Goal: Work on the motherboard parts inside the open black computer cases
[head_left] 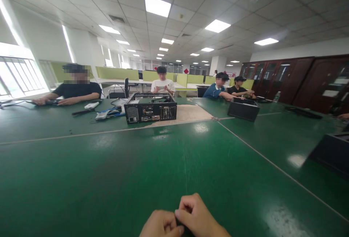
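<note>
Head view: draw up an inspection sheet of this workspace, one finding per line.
Surface: green tabletop with pale seams and glare; tan patch by the computer case.
In hand: dark item, mostly hidden between left hand and right hand; cannot be identified.
Clutter: computer case, top open; blue-and-white bundle beside it; dark box farther right.
Hands: close together, fingers curled.
Cables: dark cable at far left.
Surroundings: seated people across the table, green partitions, dark-wood cabinets at right.

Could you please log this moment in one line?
left hand: curled by dark item; right hand: likewise; item: mostly hidden; beyond: computer case on table
</note>
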`<state>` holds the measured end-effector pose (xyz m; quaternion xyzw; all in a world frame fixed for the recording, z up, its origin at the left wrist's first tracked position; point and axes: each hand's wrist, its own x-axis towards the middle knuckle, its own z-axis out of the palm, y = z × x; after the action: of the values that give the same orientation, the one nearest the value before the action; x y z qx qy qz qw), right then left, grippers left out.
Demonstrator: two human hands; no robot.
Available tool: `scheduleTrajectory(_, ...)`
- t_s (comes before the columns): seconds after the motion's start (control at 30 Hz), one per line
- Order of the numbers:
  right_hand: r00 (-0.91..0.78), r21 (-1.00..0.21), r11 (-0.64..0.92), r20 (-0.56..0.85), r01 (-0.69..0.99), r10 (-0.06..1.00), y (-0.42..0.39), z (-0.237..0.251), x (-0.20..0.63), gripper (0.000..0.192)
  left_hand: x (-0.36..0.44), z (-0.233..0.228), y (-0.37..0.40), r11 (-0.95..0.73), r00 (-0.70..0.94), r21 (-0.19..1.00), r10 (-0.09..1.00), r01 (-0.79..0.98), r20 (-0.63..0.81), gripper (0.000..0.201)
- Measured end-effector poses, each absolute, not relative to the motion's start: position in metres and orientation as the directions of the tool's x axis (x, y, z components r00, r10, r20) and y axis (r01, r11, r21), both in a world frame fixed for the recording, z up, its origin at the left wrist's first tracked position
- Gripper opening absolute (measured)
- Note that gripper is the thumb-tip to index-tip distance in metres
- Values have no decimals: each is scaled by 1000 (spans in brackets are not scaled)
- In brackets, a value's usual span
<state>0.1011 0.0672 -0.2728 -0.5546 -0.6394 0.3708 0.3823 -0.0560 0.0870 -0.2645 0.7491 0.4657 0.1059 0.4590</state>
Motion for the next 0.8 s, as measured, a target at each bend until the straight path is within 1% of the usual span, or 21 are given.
scheduleTrajectory(0.1,-104,-897,126,90,424,991,65,-276,100,16,-57,-262,86,-99,520,859,828,502,-208,29)
scheduleTrajectory(0.2,-118,-893,132,90,431,989,63,-277,102,14,-57,-259,86,-73,527,885,825,459,-205,26)
scheduleTrajectory(0.4,-131,-883,127,75,451,989,66,-279,103,16,-56,-255,88,-43,546,881,799,471,-252,21)
scheduleTrajectory(0.5,-138,-860,131,72,493,988,67,-279,100,19,-55,-259,89,-7,533,867,791,499,-301,19)
scheduleTrajectory(0.57,-139,-833,126,59,539,988,64,-274,98,18,-55,-263,91,3,526,874,797,487,-296,17)
scheduleTrajectory(0.67,-130,-732,140,71,667,989,53,-253,104,9,-56,-266,93,8,547,893,788,450,-282,15)
scheduleTrajectory(0.7,-121,-683,142,78,716,990,49,-243,110,12,-57,-267,93,4,558,898,782,439,-276,15)
scheduleTrajectory(0.8,-57,-489,94,90,867,994,39,-203,150,36,-59,-267,93,-7,568,903,779,429,-264,21)
